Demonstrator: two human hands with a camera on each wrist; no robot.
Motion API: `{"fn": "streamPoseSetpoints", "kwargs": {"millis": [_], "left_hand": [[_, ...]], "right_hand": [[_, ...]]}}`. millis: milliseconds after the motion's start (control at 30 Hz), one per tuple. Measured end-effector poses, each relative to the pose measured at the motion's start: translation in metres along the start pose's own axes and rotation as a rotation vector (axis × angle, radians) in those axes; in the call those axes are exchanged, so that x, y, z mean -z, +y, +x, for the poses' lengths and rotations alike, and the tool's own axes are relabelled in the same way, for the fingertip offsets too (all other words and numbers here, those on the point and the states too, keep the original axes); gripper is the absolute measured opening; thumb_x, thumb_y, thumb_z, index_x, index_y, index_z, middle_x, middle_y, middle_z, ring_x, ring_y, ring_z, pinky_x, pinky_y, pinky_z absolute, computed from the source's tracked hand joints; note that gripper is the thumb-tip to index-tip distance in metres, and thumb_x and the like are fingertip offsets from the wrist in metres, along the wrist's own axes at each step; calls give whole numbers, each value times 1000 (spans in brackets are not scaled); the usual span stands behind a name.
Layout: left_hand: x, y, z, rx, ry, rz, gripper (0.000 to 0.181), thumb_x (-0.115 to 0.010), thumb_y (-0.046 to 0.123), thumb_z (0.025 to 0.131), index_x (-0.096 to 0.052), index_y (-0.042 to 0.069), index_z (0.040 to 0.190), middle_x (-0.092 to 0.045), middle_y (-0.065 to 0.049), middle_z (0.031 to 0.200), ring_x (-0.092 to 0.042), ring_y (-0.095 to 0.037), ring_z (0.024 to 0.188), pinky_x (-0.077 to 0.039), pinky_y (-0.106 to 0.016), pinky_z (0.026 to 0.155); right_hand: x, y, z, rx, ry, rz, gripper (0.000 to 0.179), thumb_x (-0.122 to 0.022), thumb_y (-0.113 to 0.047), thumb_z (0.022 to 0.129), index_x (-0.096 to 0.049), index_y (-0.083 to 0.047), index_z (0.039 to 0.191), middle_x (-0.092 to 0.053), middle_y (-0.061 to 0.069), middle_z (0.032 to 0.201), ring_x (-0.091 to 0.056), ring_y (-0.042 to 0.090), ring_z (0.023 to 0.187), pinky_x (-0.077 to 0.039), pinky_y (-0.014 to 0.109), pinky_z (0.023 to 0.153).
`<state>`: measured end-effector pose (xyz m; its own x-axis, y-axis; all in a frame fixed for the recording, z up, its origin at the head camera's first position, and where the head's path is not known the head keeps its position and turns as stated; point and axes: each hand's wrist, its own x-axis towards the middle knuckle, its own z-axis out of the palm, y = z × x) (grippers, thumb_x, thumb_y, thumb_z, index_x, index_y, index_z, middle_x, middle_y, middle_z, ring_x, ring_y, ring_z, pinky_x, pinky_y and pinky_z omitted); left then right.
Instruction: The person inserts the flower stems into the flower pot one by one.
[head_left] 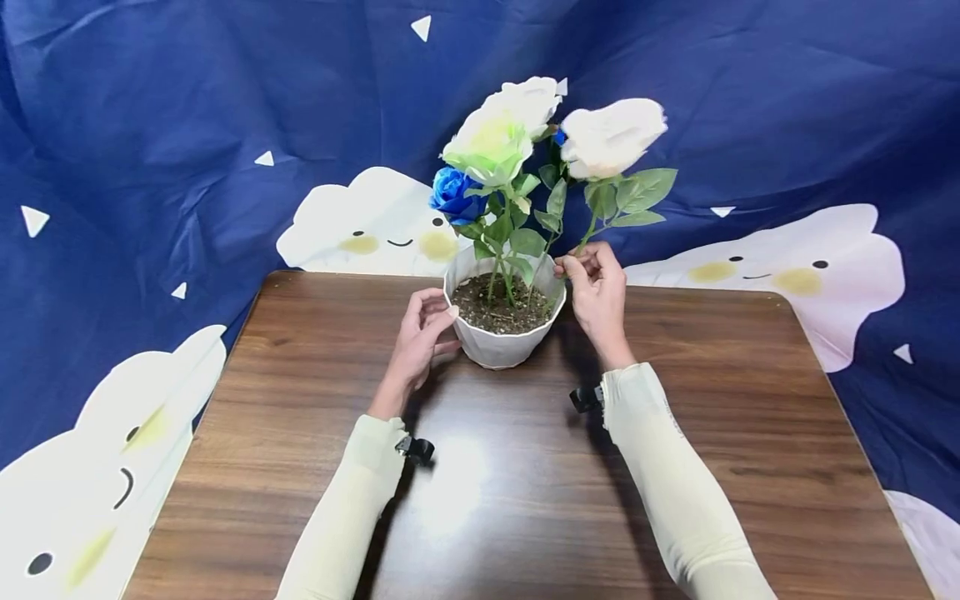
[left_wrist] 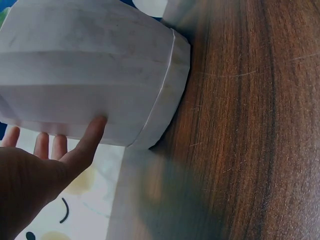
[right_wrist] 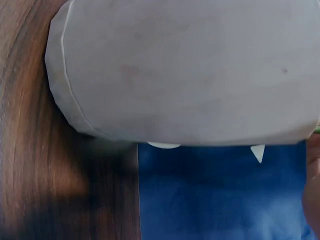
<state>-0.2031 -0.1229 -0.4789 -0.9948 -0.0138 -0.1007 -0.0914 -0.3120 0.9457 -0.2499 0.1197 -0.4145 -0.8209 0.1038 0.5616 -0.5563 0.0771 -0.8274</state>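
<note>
A white faceted pot [head_left: 501, 346] filled with dark soil [head_left: 487, 312] stands upright near the table's back edge. Artificial roses rise from it: a white-green rose [head_left: 491, 142], a blue rose [head_left: 455, 196] and a white one behind. My left hand [head_left: 422, 337] touches the pot's left side; the left wrist view shows its extended fingers [left_wrist: 92, 137] against the wall. At the right rim, my right hand [head_left: 600, 292] pinches the green stem of a white rose [head_left: 615, 137], which leans right. Its stem's lower end is hard to make out. Only a sliver of this hand enters the right wrist view.
The brown wooden table [head_left: 487, 517] has rounded back corners. Behind it hangs a dark blue cloth [head_left: 187, 100] printed with smiling clouds and white triangles. A small black camera [head_left: 417, 450] is on the left wrist, and another [head_left: 587, 398] on the right.
</note>
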Motion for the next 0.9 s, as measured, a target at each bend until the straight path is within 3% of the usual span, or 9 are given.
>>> {"fn": "streamPoseSetpoints", "kwargs": {"millis": [233, 333, 500, 567, 633, 800, 900], "left_hand": [[-5, -4, 0, 2, -7, -2, 43, -63, 8, 97, -44, 7, 135, -46, -9, 124, -55, -19, 106, -53, -65, 91], [-8, -5, 0, 4, -14, -3, 43, -64, 8, 97, -44, 7, 135, -47, -9, 124, -55, -18, 105, -54, -63, 90], [-9, -4, 0, 2, -1, 0, 42, -64, 7, 96, -45, 8, 133, -47, -9, 123, -55, -17, 104, -53, -65, 90], [-11, -4, 2, -6, 5, -2, 41, -64, 7, 96, -46, 9, 133, -47, -9, 123, -55, -17, 103, -52, -66, 90], [-15, -5, 4, -9, -4, -9, 42, -64, 8, 96, -46, 8, 133, -48, -10, 124, -55, -18, 104, -52, -66, 91], [-21, -10, 5, 20, -31, -18, 42, -64, 9, 96, -45, 8, 134, -48, -11, 126, -56, -18, 104, -52, -65, 93], [-19, -11, 5, 40, -29, -1, 42, -64, 8, 96, -45, 8, 134, -48, -11, 126, -55, -18, 105, -51, -65, 94]], "right_hand": [[-12, -9, -6, 55, -28, -184, 13, -67, 12, 89, -55, 14, 86, -63, 30, 72, -50, -2, 58, -35, 12, 51], [-15, -9, -7, 75, -25, -216, 13, -68, 11, 89, -56, 13, 86, -65, 28, 73, -50, -2, 59, -35, 12, 52], [-13, -10, -8, 91, -11, -243, 13, -69, 10, 89, -56, 13, 86, -65, 28, 71, -55, 12, 57, -35, 12, 52], [-11, -10, -6, 95, -19, -236, 13, -69, 10, 89, -56, 13, 87, -66, 29, 72, -58, 23, 56, -36, 12, 52], [-9, -8, -4, 94, -25, -223, 13, -68, 10, 90, -56, 14, 88, -66, 30, 73, -59, 25, 58, -37, 12, 52], [0, 5, -5, 32, 2, -148, 11, -63, 13, 92, -54, 17, 94, -66, 35, 82, -63, 4, 69, -46, 11, 59], [6, 19, -11, -23, 30, -48, 14, -62, 14, 93, -51, 19, 101, -67, 34, 93, -67, 7, 82, -54, 16, 72]]}}
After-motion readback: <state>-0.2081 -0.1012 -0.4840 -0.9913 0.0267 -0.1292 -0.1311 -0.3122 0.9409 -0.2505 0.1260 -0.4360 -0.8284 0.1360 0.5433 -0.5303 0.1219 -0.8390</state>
